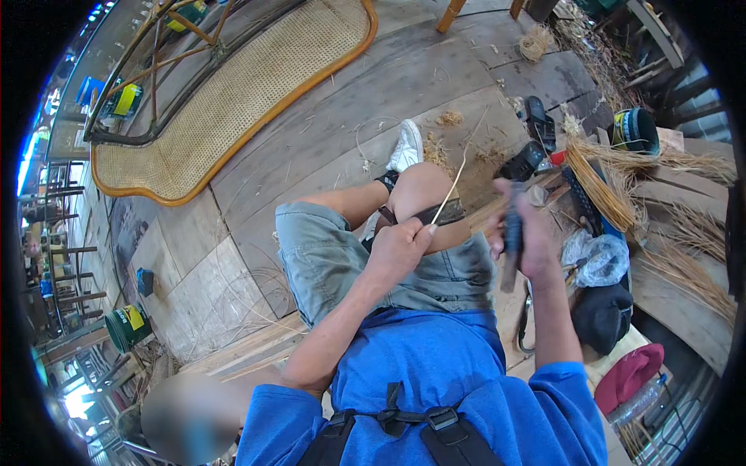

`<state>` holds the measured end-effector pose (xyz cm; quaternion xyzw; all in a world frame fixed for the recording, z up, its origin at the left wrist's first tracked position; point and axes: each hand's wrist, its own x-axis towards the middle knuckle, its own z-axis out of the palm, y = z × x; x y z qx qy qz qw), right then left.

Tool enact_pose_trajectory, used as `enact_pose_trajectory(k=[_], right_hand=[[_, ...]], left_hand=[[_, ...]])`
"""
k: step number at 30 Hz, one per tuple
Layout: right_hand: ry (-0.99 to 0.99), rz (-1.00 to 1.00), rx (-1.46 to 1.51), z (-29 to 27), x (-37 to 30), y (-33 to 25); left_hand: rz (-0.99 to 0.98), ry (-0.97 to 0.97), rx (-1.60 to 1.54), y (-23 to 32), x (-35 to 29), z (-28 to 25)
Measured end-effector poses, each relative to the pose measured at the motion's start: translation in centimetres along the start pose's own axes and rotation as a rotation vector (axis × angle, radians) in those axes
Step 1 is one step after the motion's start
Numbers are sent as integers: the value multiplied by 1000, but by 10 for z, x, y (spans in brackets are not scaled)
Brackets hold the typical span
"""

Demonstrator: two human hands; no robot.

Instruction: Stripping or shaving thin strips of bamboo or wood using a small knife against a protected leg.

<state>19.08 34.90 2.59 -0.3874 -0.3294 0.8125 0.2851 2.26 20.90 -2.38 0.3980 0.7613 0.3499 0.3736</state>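
My left hand (400, 247) rests on my bent knee and pinches a thin pale cane strip (453, 189) that sticks up and away from it. A dark flat piece (444, 214) lies across the knee just under the strip. My right hand (522, 233) is closed around a dark-handled tool (512, 230), with a wooden end (507, 277) showing below the fist. The two hands are about a hand's width apart. I wear grey shorts and a blue shirt, and one foot in a white shoe (407, 146) is on the plank floor.
A large woven cane panel with an orange frame (233, 101) lies on the floor at upper left. Bundles of cane strips (597, 186), a plastic bag (600, 256), a dark bag (602, 318), a red cap (629, 373) and green tins (635, 130) crowd the right side.
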Motion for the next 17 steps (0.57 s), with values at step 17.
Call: enact_pose_trajectory(k=[17], right_hand=[[-204,-319,-1447,-17,25,39]], left_hand=[[-11,37,20,5,18,21]])
